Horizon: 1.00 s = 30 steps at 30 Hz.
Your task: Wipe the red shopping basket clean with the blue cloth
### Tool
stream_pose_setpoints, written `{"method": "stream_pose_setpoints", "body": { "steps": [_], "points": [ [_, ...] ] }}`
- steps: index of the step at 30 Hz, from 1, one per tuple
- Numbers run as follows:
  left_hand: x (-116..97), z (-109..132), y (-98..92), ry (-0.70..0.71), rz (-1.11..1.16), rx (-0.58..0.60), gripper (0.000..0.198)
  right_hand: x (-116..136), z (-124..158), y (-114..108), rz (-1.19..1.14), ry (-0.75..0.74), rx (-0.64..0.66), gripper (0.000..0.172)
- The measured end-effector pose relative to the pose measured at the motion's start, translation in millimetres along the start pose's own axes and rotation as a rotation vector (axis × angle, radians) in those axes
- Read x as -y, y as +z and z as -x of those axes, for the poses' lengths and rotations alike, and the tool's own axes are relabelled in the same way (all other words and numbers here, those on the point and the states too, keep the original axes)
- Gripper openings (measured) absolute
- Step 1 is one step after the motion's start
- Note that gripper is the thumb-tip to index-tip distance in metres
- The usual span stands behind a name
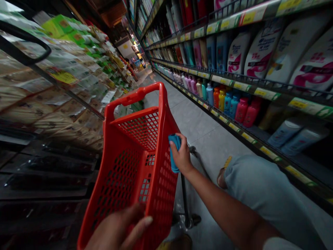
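- So, a blue cloth (174, 165), folded or rolled up, was gripped in the right hand (183, 154), with no gap at all between them; the left hand (119, 225) was placed well apart, toward the basket's near end.
- The cloth was held outside the red cart (169, 114), by its right wall, nearer the handle (137, 94) end and top rim than the bottom edge. Whether the wall was actually touched couldn't be told, tbh.
- Its long axis was lined up more or less with the wall's height, just a bit tilted.
- The right hand was closed around it, thumb laid over the visible face, the other fingers partly hidden. The forearm was stretched in from the lower right, elbow bent.
- The left hand was held over the near part of the basket, kinda loosely spread, one fingertip by the right rim. No item was seen in it; whether the rim was gripped couldn't be told (blurry).
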<state>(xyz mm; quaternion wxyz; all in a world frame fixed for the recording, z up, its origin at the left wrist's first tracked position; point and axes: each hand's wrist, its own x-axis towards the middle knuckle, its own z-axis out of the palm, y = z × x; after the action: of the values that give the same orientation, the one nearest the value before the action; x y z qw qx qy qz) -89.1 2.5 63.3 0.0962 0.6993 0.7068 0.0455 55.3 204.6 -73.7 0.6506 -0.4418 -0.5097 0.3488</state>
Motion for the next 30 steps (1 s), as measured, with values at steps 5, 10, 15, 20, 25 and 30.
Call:
{"method": "stream_pose_setpoints", "body": {
  "steps": [5, 10, 15, 20, 25, 30],
  "points": [
    [-68.4, -144.9, -17.4, -0.161, -0.018, -0.162, 0.058, 13.6, -54.9, 16.2, 0.102, -0.074, 0.054, 0.031],
    [-87.6, -185.2, 6.6, -0.289, -0.052, -0.137, 0.047, -7.4, -46.3, 7.1, 0.258, 0.013, 0.152, 0.023],
    [-76.3, -171.3, 5.1, -0.308, -0.099, -0.112, 0.033, 16.3, -60.6, 11.0, 0.167, -0.159, 0.205, 0.028],
    [-63.8, -166.1, 3.8, -0.265, -0.076, -0.093, 0.026, -19.9, -41.3, 11.2, 0.184, -0.095, 0.055, 0.026],
    [-48.0, -164.0, 4.9, -0.211, -0.052, -0.137, 0.023, -91.2, 16.6, 16.1, 0.215, 0.237, -0.163, 0.03],
    [-34.9, -162.8, 4.5, -0.182, -0.051, -0.156, 0.021, -85.3, 45.0, 27.8, 0.214, 0.334, -0.207, 0.027]
  ]
}}
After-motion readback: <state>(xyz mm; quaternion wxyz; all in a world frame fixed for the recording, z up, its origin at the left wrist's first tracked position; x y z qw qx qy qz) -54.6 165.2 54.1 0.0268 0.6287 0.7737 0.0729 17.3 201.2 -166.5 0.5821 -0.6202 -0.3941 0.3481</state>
